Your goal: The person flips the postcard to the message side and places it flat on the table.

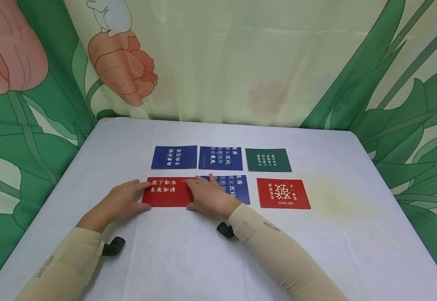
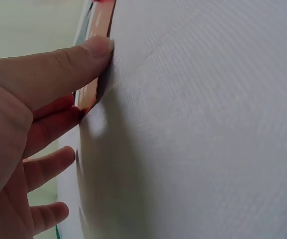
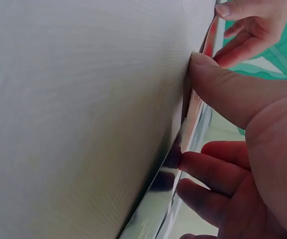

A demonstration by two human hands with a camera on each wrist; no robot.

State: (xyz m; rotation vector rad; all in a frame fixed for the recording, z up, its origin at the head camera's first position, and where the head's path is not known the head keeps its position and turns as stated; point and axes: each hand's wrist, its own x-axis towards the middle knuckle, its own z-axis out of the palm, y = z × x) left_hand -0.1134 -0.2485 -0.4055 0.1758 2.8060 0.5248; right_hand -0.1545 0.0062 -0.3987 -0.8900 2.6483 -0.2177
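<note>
In the head view, a red card [image 1: 167, 196] with white characters lies on the white table near the left. At its left edge, my left hand [image 1: 122, 201] holds it, with the thumb at the near corner and the fingers farther up the side. My right hand [image 1: 212, 195] holds the right end, thumb by the near corner, other fingers reaching over to the far side. Close up, the left thumb [image 2: 99, 47] and the right thumb [image 3: 203, 64] meet the card's near edge. A blue card [image 1: 241, 188] is partly covered by my right hand.
Behind, a row has a blue card [image 1: 174, 157], another blue card [image 1: 220, 158] and a green card [image 1: 268, 160]. Another red card [image 1: 283, 194] lies to the right. The table [image 1: 188, 259] meets a patterned curtain [image 1: 218, 62] at the back.
</note>
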